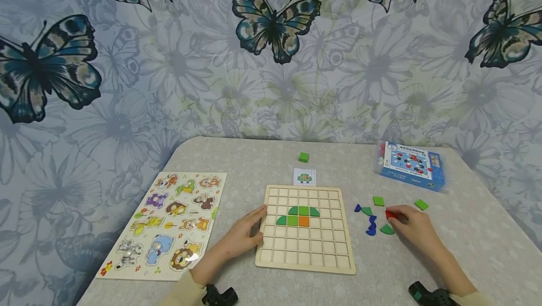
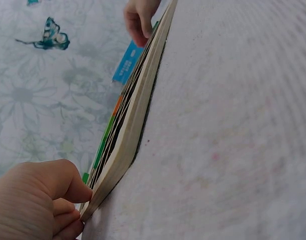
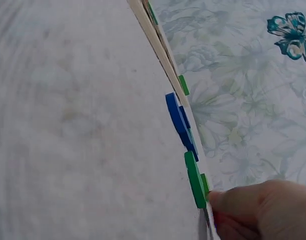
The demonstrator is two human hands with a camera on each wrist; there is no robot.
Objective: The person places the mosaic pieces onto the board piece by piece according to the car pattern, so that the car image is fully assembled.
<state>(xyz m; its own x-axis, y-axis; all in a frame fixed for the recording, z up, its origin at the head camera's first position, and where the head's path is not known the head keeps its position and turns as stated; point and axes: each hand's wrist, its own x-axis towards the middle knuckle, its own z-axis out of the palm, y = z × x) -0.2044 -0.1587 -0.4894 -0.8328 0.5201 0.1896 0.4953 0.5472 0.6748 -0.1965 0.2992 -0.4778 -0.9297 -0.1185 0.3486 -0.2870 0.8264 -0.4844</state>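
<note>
A wooden grid board point(image 1: 306, 260) bears green squares point(image 1: 303, 211), green curved pieces point(image 1: 281, 221) and an orange square point(image 1: 303, 221). Along the board's left edge rests my left hand point(image 1: 241, 235), fingers and thumb touching its side; the left wrist view shows the thumb right at the rim. To the right of the board my right hand point(image 1: 412, 228) pinches a small red piece point(image 1: 389, 214), mostly covered by the fingers. Near those fingers lie a green curved piece point(image 1: 387, 229) and several blue pieces point(image 1: 371, 226). Loose green squares point(image 1: 378, 201) lie just beyond.
A small pattern card point(image 1: 305, 177) lies at the board's far edge, with a green block point(image 1: 303, 157) behind it. An animal puzzle board point(image 1: 169, 221) occupies the left side. At the back right stands a blue box point(image 1: 412, 165), before the papered wall point(image 1: 271, 103).
</note>
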